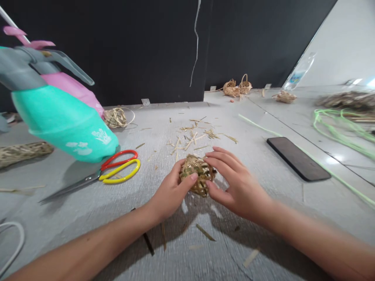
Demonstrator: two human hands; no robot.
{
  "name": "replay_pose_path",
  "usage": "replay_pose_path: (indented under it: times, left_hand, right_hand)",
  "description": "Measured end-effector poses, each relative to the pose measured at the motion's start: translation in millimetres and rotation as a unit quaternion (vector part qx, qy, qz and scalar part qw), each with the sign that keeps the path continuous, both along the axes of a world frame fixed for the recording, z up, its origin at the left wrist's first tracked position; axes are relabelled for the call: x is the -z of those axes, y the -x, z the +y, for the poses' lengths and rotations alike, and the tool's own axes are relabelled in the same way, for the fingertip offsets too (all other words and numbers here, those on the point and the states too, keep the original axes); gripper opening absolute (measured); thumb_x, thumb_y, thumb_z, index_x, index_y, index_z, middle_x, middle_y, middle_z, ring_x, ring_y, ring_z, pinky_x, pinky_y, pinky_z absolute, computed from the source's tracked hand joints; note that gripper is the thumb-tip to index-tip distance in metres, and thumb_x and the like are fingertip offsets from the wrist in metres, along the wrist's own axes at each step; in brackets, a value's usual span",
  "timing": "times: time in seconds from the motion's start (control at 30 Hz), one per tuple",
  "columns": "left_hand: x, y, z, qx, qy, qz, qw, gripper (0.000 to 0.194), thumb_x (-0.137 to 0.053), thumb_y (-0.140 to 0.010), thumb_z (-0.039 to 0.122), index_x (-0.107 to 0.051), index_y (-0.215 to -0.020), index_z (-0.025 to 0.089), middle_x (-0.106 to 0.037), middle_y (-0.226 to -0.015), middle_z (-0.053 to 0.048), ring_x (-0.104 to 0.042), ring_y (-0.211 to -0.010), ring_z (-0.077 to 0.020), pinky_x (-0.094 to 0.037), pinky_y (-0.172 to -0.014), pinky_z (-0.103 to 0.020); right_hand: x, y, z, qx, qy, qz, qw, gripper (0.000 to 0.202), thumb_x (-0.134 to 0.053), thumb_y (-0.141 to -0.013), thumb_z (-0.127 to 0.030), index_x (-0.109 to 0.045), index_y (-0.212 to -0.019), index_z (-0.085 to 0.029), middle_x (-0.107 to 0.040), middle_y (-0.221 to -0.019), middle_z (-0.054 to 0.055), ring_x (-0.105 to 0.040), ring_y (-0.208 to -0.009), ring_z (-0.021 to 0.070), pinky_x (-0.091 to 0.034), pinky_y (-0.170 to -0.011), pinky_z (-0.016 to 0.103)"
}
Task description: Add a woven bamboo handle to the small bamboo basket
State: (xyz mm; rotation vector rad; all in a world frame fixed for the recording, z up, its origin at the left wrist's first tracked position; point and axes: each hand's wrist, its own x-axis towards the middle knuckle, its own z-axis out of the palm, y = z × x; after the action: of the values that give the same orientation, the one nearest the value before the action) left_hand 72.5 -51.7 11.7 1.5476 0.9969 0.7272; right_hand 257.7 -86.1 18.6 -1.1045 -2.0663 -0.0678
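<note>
A small woven ball of flat, green-brown strips (200,171) is at the middle of the view, above the grey tabletop (146,140). My left hand (172,191) grips it from the left, with the thumb on its near face and the other fingers mostly hidden behind it. At the ball's right side is my right hand (234,181), its fingers apart and slightly curved, with the fingertips at or very near the weave. Scissors with one red and one yellow handle (121,171) lie to the left. Cut strip scraps (191,140) are scattered beyond the ball.
Teal (64,121) and pink (74,91) spray bottles stand at the left, before a woven piece (115,118). A black phone (297,158) lies at the right near green strips (342,128). Small baskets (237,88) and a clear bottle (300,72) are at the back.
</note>
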Motion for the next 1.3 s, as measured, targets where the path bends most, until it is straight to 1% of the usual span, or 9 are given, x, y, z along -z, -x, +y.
replay_pose_path:
  times: [0.13, 0.2, 0.47, 0.73, 0.9, 0.97, 1.1, 1.2, 1.3]
  left_hand:
    - [1.6, 0.3, 1.0, 0.002, 0.033, -0.021, 0.999, 0.071, -0.065, -0.076, 0.041, -0.032, -0.134, 0.016, -0.049, -0.136, -0.016, -0.048, -0.124, -0.0305, -0.037, -0.104, -0.044]
    - [2.6, 0.3, 1.5, 0.013, 0.041, -0.030, 0.999, 0.075, -0.068, -0.073, 0.041, -0.031, -0.134, 0.017, -0.051, -0.133, -0.016, -0.050, -0.121, -0.0308, -0.040, -0.101, -0.044]
    - [6.1, -1.8, 1.2, 0.011, -0.022, 0.015, 1.000, 0.070, -0.066, -0.070, 0.040, -0.033, -0.128, 0.020, -0.052, -0.129, -0.014, -0.051, -0.120, -0.0318, -0.036, -0.105, -0.049]
    - [10.0, -2.0, 0.1, 0.011, -0.038, 0.008, 0.999, 0.066, -0.065, -0.072, 0.038, -0.034, -0.127, 0.019, -0.052, -0.128, -0.015, -0.051, -0.119, -0.0316, -0.038, -0.104, -0.049]
    - [6.2, 1.5, 5.0, 0.025, -0.010, -0.002, 1.000, 0.066, -0.065, -0.072, 0.034, -0.035, -0.129, 0.020, -0.058, -0.118, -0.010, -0.057, -0.110, -0.0289, -0.044, -0.096, -0.044]
    - [2.4, 3.2, 8.0, 0.021, 0.015, -0.005, 1.000, 0.067, -0.065, -0.072, 0.034, -0.034, -0.130, 0.020, -0.059, -0.115, -0.009, -0.058, -0.106, -0.0275, -0.046, -0.092, -0.041]
    - [-2.4, 4.2, 11.4, 0.022, 0.038, -0.023, 0.999, 0.057, -0.061, -0.074, 0.036, -0.040, -0.124, 0.019, -0.060, -0.110, -0.009, -0.058, -0.102, -0.0254, -0.046, -0.088, -0.038]
    - [-1.6, 4.0, 10.8, 0.042, 0.031, -0.015, 0.999, 0.052, -0.061, -0.076, 0.037, -0.043, -0.122, 0.019, -0.060, -0.109, -0.008, -0.058, -0.102, -0.0256, -0.046, -0.088, -0.039]
    - [0.9, 4.7, 9.5, 0.047, 0.017, 0.002, 0.999, 0.051, -0.060, -0.076, 0.036, -0.043, -0.121, 0.018, -0.060, -0.106, -0.008, -0.058, -0.100, -0.0266, -0.045, -0.088, -0.041]
  right_hand:
    - [-2.1, -0.8, 0.9, -0.001, -0.026, -0.016, 1.000, 0.028, -0.056, -0.080, -0.016, -0.060, -0.107, -0.008, -0.067, -0.111, 0.018, -0.056, -0.119, 0.0319, -0.050, -0.100, 0.052]
    - [-3.4, -0.4, 0.6, -0.001, -0.035, -0.034, 0.999, 0.028, -0.056, -0.079, -0.015, -0.061, -0.105, -0.008, -0.068, -0.109, 0.018, -0.058, -0.116, 0.0323, -0.051, -0.099, 0.051]
    - [-5.5, 6.3, -0.8, 0.031, -0.082, -0.105, 0.991, 0.029, -0.048, -0.078, -0.013, -0.066, -0.100, -0.004, -0.072, -0.104, 0.020, -0.065, -0.107, 0.0337, -0.052, -0.096, 0.051]
    - [-6.3, 7.4, 2.3, 0.030, -0.097, -0.117, 0.988, 0.029, -0.047, -0.079, -0.011, -0.066, -0.097, 0.000, -0.072, -0.103, 0.021, -0.067, -0.103, 0.0323, -0.051, -0.097, 0.050]
    - [-12.8, 0.3, 2.0, -0.002, -0.060, -0.118, 0.991, 0.025, -0.047, -0.085, -0.017, -0.064, -0.100, -0.008, -0.072, -0.099, 0.014, -0.066, -0.098, 0.0272, -0.040, -0.106, 0.057]
    - [-14.9, -3.5, 1.9, -0.027, -0.030, -0.114, 0.993, 0.027, -0.042, -0.089, -0.018, -0.063, -0.104, -0.008, -0.071, -0.097, 0.013, -0.065, -0.092, 0.0244, -0.040, -0.106, 0.056]
    - [-13.5, -9.1, 2.6, -0.049, -0.007, -0.081, 0.995, 0.030, -0.037, -0.096, -0.017, -0.057, -0.117, -0.007, -0.067, -0.091, 0.012, -0.060, -0.084, 0.0212, -0.053, -0.086, 0.042]
    - [-11.1, -9.6, 2.5, -0.034, 0.016, -0.044, 0.998, 0.030, -0.045, -0.096, -0.019, -0.053, -0.122, -0.008, -0.064, -0.083, 0.008, -0.057, -0.076, 0.0195, -0.053, -0.071, 0.034]
    - [-11.0, -8.7, 1.3, -0.029, 0.027, -0.019, 0.999, 0.028, -0.049, -0.094, -0.019, -0.054, -0.118, -0.007, -0.061, -0.080, 0.006, -0.055, -0.074, 0.0183, -0.050, -0.068, 0.031]
